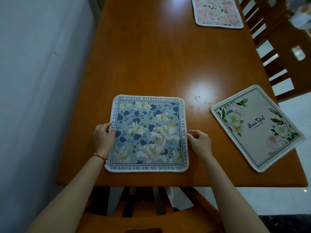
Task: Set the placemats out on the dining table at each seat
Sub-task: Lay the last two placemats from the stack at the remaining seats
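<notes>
Near the desk [151, 64] edge, left hand [104, 138] and right hand [200, 142] pinch the blue placemat's [148, 133] sides; an uneven tug could skew it.

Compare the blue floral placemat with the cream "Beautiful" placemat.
The blue placemat lies square to the near table edge, both hands at its sides; the cream placemat lies skewed, untouched. Blue has lettering round its border; cream has one word mid-mat. Both have rounded corners and floral prints.
</notes>
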A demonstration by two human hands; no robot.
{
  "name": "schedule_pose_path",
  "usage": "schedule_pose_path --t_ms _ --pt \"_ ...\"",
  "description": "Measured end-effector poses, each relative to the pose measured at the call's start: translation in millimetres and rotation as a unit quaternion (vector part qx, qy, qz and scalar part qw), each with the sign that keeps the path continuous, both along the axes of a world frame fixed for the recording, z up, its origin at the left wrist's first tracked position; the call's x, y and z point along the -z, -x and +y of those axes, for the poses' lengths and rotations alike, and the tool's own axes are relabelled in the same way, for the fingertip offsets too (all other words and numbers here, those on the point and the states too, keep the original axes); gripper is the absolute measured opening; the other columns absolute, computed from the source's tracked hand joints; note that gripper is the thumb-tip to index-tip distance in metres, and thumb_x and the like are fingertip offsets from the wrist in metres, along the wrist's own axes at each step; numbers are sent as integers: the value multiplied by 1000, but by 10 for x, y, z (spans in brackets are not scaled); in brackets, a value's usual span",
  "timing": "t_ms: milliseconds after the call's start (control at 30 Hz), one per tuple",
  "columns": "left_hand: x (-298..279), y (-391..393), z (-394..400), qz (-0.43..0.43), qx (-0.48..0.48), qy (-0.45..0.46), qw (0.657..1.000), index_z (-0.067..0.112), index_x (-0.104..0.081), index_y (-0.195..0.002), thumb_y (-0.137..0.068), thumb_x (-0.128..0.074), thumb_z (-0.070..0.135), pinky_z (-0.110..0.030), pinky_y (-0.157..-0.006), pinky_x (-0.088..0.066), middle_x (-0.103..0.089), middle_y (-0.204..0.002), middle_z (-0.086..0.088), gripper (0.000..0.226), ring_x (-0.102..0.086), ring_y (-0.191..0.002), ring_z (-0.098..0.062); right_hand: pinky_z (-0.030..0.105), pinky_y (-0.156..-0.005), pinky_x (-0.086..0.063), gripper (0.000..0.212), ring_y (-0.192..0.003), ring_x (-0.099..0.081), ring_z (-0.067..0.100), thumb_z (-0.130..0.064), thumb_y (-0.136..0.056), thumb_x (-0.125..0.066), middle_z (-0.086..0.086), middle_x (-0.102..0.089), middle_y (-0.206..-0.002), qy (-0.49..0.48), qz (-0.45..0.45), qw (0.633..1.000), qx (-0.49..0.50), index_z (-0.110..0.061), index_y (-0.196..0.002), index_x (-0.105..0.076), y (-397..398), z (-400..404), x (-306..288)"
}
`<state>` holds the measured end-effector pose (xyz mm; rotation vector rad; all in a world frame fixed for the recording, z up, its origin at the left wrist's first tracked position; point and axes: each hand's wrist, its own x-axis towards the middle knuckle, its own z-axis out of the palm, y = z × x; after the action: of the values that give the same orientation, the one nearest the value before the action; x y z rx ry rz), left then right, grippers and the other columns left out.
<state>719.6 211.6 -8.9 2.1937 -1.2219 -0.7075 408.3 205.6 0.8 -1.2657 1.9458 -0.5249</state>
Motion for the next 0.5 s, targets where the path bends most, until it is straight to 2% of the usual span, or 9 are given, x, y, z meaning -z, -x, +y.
schedule_pose_path --t_ms 100,200,367,500 --pt "-44 145 50 -24 26 -1 999 1 -55 -121 -87 -57 8 -32 -92 -40 -50 -125 -20 35 -49 -115 -32 25 -74 -51 34 -91 -58 12 -27 -88 -59 5 -64 -107 17 63 997 -47 -11 -118 -59 83 68 -57" --pt "-121 370 116 -44 93 22 994 1 -53 -124 -87 -57 8 -35 -99 -37 -52 -126 -20 38 -46 -119 -32 30 -85 -50 36 -105 -56 15 -28 -89 -57 4 -61 -116 31 107 989 -93 -12 -122 -56 230 156 -116" --pt "-204 908 250 -116 211 49 969 1 -53 -123 -87 -59 17 -35 -98 -38 -57 -122 -17 40 -51 -117 -30 24 -83 -44 39 -109 -55 16 -32 -91 -52 3 -56 -123 73 183 967 -164 -16 -127 -52 609 329 -200" --pt "-213 1377 360 -196 265 48 943 1 -56 -119 -84 -58 27 -40 -94 -44 -62 -115 -17 43 -57 -109 -31 32 -84 -50 40 -107 -58 23 -32 -91 -52 9 -59 -122 133 242 931 -240 -12 -125 -54 1036 444 -205"
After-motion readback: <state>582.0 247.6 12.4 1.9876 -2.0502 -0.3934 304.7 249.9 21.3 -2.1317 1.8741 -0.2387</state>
